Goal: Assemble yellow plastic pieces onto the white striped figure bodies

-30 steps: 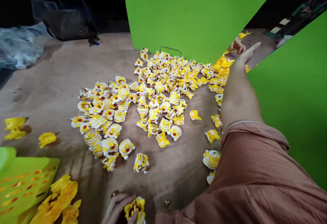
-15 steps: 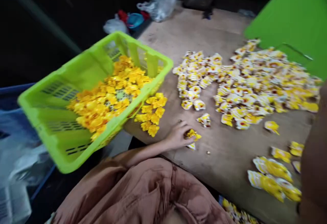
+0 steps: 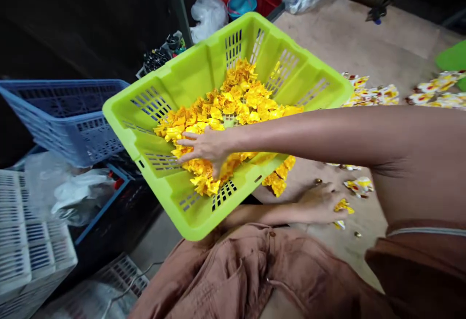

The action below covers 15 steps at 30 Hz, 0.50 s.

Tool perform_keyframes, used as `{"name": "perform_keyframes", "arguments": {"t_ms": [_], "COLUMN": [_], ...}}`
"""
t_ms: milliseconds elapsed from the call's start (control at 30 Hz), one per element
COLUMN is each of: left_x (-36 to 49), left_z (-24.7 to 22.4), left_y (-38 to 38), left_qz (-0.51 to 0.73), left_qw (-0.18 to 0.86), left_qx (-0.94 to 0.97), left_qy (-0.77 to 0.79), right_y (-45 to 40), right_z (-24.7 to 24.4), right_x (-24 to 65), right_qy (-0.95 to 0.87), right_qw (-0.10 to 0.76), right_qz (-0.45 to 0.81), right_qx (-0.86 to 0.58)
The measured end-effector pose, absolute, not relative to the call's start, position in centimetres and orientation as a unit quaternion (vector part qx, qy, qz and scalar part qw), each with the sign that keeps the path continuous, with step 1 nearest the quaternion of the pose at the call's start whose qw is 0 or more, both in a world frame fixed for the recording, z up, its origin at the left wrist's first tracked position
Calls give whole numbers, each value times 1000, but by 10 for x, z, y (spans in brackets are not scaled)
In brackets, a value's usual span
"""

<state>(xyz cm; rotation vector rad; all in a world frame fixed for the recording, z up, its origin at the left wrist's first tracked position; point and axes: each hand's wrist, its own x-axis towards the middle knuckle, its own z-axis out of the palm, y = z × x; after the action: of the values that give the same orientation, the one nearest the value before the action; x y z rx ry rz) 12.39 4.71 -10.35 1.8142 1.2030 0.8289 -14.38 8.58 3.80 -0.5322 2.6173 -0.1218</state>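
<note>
My right hand (image 3: 207, 148) reaches across into the lime-green plastic basket (image 3: 182, 82), its fingers spread over a heap of yellow artificial-looking flower pieces (image 3: 240, 91). Whether a piece lies under the palm is hidden. Below that forearm, my left hand (image 3: 315, 206) rests on the table with its fingers curled around a yellow flower piece (image 3: 343, 206). A white and yellow flower piece (image 3: 359, 186) lies just beyond the left fingers. More yellow pieces (image 3: 278, 176) sit on the table beside the basket's near side.
White, yellow and red flower pieces (image 3: 437, 91) are spread on the brown table (image 3: 349, 27). A blue crate (image 3: 76, 125) and a white crate (image 3: 29, 241) stand at left. Plastic bags (image 3: 209, 15) and a blue bowl (image 3: 242, 3) are behind the basket.
My view has swung left toward the basket. My right hand, previously out of view with its arm at the right edge, is now inside the basket. My left hand still holds the yellow piece.
</note>
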Motion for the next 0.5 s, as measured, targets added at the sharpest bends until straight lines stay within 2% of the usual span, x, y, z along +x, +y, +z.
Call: {"name": "perform_keyframes", "arguments": {"t_ms": [133, 200, 367, 500], "left_x": [121, 120, 119, 117], "left_z": [-100, -98, -99, -99], "left_y": [49, 49, 47, 48], "left_qz": [303, 302, 315, 303], "left_qw": [394, 395, 392, 402], "left_qx": [737, 742, 735, 732], "left_qy": [458, 450, 454, 459], "right_y": [122, 139, 170, 193], "right_z": [32, 30, 24, 38], "right_x": [-110, -96, -79, -76], "right_qy": [959, 963, 955, 907], "right_qw": [239, 246, 241, 142], "right_qz": [7, -12, -171, -359], "right_qx": [-150, -111, 36, 168]}}
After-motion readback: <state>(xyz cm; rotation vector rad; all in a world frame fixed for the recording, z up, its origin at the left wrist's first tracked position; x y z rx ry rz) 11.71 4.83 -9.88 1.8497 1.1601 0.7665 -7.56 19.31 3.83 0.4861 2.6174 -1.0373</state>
